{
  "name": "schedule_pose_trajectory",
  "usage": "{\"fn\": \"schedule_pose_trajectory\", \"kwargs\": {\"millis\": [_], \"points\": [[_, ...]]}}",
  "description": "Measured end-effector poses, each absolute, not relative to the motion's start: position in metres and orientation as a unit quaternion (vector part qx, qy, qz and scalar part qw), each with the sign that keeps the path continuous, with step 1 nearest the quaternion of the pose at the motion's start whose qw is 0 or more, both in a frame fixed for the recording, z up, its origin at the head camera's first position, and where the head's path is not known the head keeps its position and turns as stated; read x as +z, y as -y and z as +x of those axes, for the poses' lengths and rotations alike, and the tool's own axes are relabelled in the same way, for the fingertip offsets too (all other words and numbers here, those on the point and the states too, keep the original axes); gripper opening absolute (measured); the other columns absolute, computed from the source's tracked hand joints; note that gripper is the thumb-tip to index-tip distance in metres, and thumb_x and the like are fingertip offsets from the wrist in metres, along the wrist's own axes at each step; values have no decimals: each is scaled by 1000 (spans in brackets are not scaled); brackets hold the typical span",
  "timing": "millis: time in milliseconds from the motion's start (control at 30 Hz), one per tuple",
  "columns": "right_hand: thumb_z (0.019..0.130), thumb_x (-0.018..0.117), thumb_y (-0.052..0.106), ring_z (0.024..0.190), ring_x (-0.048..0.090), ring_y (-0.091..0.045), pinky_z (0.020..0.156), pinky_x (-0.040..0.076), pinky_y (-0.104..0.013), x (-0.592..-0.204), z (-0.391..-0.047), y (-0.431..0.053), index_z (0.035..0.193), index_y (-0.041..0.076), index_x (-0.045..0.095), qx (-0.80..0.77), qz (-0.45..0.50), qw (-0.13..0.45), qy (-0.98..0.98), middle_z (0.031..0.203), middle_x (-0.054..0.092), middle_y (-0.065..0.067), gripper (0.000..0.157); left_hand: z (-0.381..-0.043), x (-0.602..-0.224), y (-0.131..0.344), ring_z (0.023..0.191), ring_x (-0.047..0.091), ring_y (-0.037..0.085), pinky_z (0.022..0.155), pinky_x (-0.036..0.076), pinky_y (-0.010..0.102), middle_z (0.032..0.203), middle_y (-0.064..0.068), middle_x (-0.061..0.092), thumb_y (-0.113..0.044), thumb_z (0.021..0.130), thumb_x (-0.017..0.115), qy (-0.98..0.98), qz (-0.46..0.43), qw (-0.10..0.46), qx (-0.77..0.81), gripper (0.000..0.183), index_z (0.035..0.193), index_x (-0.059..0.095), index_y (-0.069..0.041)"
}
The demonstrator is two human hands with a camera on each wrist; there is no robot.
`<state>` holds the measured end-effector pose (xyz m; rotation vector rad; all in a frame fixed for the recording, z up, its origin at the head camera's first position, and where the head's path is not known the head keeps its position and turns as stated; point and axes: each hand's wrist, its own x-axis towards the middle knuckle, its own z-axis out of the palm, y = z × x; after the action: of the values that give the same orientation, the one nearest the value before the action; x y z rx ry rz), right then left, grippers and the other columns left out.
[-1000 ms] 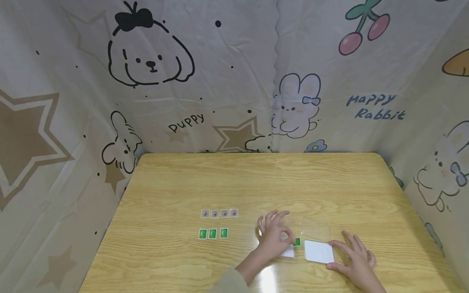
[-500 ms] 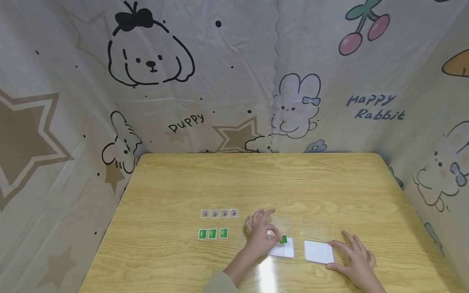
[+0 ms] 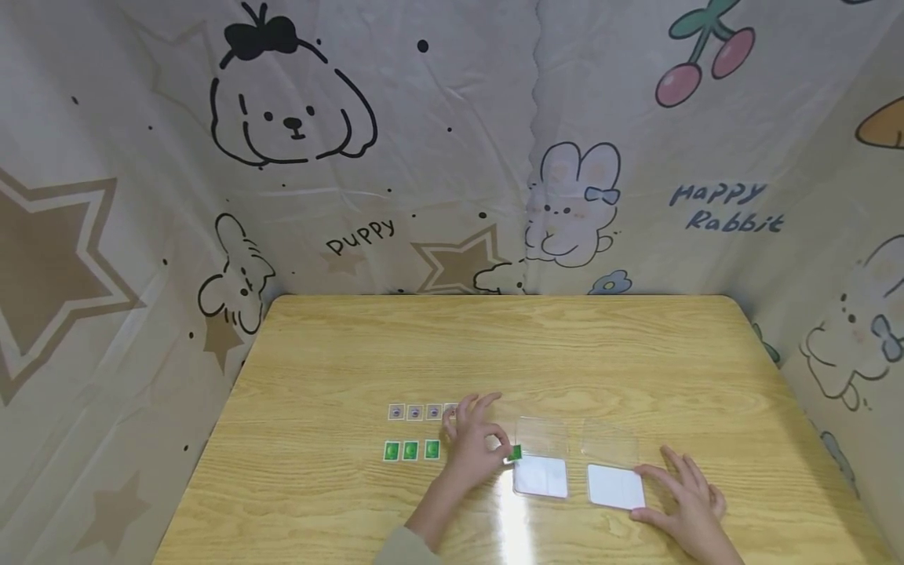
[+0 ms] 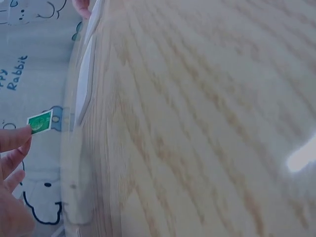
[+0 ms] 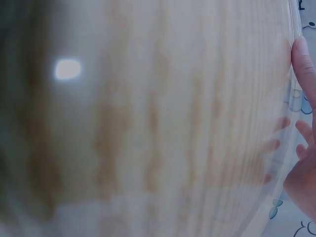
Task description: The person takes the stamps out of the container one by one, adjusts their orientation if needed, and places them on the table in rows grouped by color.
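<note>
My left hand (image 3: 475, 443) pinches a small green stamp (image 4: 40, 122) with a white border between thumb and index finger, its other fingers raised. In the head view that stamp overlaps the upper left corner of an opened clear plastic case (image 3: 540, 476) with a white inside. To its right lies a second opened clear case (image 3: 615, 486), also white inside. My right hand (image 3: 687, 500) holds this second case at its right edge, index finger at the upper corner and thumb at the lower. In the right wrist view the thumb (image 5: 302, 61) lies along the case's rim.
Left of the hands lie three green stamps (image 3: 410, 450) in a row. Behind them runs a row of several purplish stamps (image 3: 415, 412), the rightmost partly covered by my left hand. A patterned cloth (image 3: 452, 157) hangs behind the wooden table (image 3: 318, 353).
My left hand has moved left with the green stamp, from between the two cases across the left case to its left edge. My right hand stays in place.
</note>
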<state>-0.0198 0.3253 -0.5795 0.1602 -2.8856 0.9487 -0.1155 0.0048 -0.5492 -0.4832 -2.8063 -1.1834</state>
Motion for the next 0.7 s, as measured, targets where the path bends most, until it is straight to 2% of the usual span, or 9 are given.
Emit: {"fn": "schedule_pose_trajectory", "kwargs": {"millis": [367, 700], "points": [[59, 79, 32, 122, 8, -58, 77, 0, -79, -579, -21, -324, 110, 18, 55, 315, 53, 48, 946, 134, 25, -32, 58, -125, -545, 19, 129, 22, 33, 99, -2, 64, 135, -5, 42, -12, 62, 70, 908, -146, 31, -391, 17, 55, 58, -22], [58, 79, 32, 121, 10, -58, 77, 0, -79, -576, -20, -322, 109, 19, 55, 308, 51, 45, 949, 133, 26, -31, 58, -128, -545, 40, 131, 19, 32, 99, -4, 62, 138, -8, 38, -13, 64, 67, 918, -131, 16, -374, 16, 57, 58, -24]]}}
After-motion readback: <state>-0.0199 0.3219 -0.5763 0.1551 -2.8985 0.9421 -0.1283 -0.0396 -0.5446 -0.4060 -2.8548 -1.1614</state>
